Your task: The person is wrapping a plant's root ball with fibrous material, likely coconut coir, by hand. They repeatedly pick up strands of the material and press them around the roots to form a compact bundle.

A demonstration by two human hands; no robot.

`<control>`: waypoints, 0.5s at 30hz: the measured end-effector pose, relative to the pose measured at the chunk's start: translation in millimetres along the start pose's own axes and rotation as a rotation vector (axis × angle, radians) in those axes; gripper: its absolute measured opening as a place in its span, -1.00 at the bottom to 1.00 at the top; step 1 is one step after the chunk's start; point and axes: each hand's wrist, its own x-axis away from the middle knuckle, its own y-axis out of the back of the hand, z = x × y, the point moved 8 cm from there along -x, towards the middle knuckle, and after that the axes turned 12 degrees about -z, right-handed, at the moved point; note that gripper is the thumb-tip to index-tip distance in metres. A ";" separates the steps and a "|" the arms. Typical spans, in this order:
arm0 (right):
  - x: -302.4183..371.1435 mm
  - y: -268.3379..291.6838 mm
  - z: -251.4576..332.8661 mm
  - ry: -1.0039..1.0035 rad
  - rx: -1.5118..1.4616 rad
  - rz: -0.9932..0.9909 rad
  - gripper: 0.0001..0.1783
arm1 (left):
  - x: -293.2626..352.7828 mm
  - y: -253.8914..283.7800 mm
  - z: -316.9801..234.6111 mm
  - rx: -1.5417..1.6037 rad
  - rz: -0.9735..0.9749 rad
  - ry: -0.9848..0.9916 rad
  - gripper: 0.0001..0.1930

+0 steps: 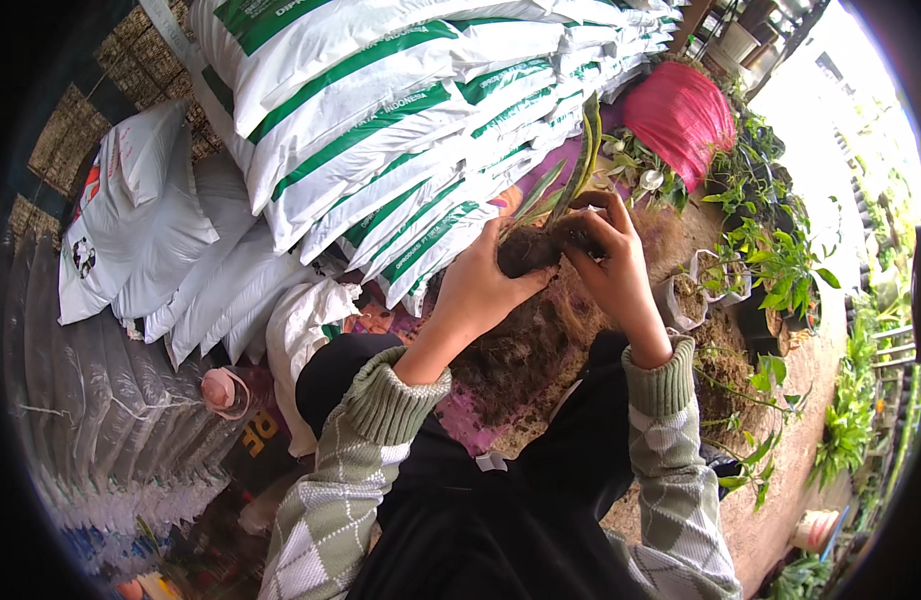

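Head view: green-striped white sacks (401, 110), hands (481, 285) (611, 265) apparently gripping plant (551, 215)

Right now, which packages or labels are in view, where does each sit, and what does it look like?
Stacked sacks: top centre, behind both hands, white with green stripes.
Plain white sacks: left, pillow-shaped, one with a small dark and red print.
Red mesh bag: upper right, bulging, among plants.
Small white grow bag: right of the right hand, soil-filled.

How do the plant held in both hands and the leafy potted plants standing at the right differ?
The held plant has a bare clump of roots and soil gripped by the left hand and right hand; the potted plants sit in containers on the ground. The held plant shows few long narrow leaves; the potted plants are bushy. Both are green.
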 end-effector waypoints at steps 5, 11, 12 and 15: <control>-2.8 7.9 -6.7 -0.073 -0.062 -0.071 -0.76 | -1.7 -3.0 -6.1 -0.017 0.023 0.057 -0.16; -2.9 14.5 -17.1 -0.137 -0.044 -0.069 -0.78 | -2.1 -0.7 -3.3 -0.074 -0.052 0.001 -0.25; -2.0 14.9 -18.0 -0.143 -0.034 -0.066 -0.78 | -1.7 -0.7 -3.4 -0.073 -0.049 -0.002 -0.26; -1.4 20.9 -21.2 -0.207 -0.050 -0.103 -0.80 | -0.7 -0.3 -3.9 -0.085 -0.042 -0.002 -0.27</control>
